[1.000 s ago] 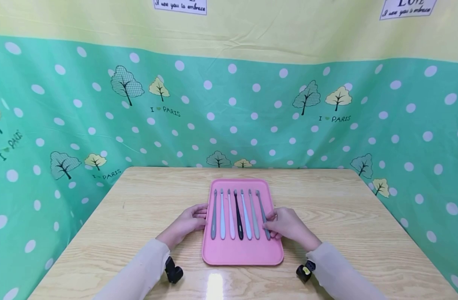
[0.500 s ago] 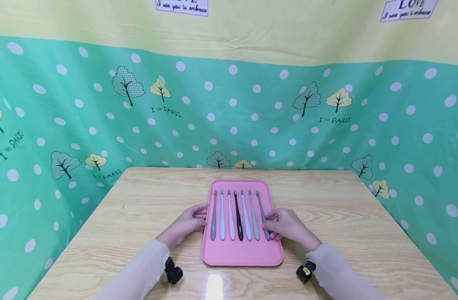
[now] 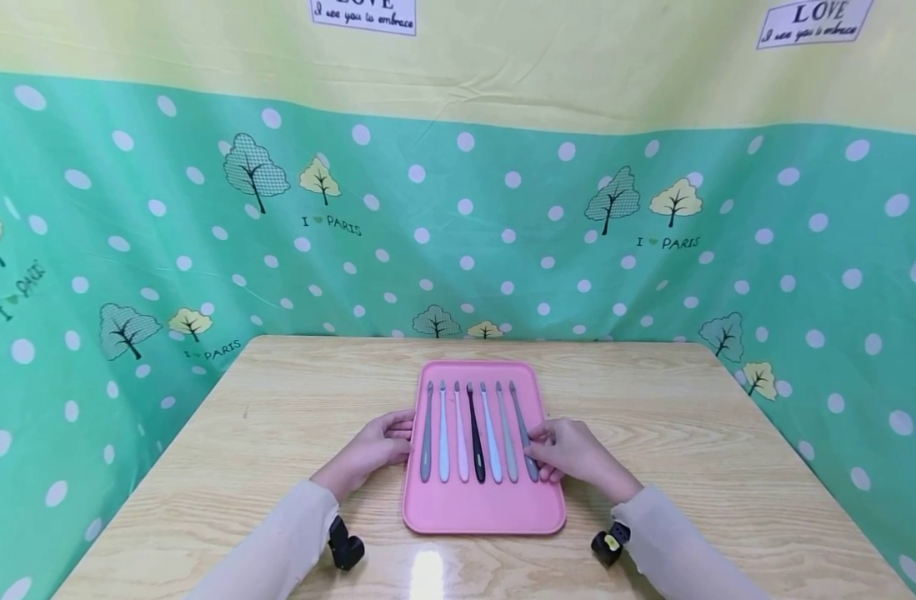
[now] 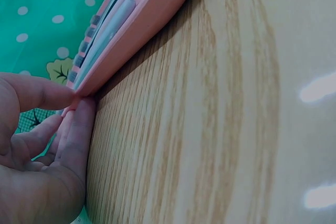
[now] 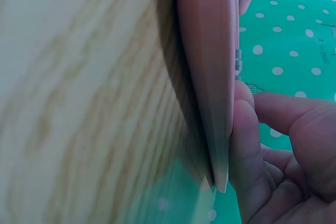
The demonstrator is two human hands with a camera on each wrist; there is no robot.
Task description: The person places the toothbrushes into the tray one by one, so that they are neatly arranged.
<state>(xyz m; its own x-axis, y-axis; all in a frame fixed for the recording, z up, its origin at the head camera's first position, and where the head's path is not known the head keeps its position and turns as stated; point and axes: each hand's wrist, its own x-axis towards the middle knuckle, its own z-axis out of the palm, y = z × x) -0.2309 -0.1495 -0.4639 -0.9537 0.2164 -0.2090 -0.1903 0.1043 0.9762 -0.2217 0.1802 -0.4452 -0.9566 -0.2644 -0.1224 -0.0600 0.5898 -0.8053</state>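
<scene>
Several slim tools with small grey tips, which look like cuticle trimmers, lie side by side in a pink tray (image 3: 483, 510). Among them are a black one (image 3: 476, 442), light blue, pink and grey ones. My left hand (image 3: 375, 446) pinches the tray's left rim; in the left wrist view the thumb is over the rim and the fingers are against its outside. My right hand (image 3: 573, 450) reaches over the right rim, thumb and forefinger on the handle of the rightmost dark grey trimmer (image 3: 519, 408). Other right fingers touch the tray's outer wall (image 5: 210, 66).
The tray rests on a wood-grain table (image 3: 315, 375). Behind and beside it hangs a green and yellow curtain (image 3: 458, 192) with dots and trees. Each wrist carries a small black camera, the left camera (image 3: 345, 546) and the right camera (image 3: 610, 543).
The rightmost trimmer's tip has shifted very slightly left. Both hands keep their places at the tray; the whole view has drifted a little.
</scene>
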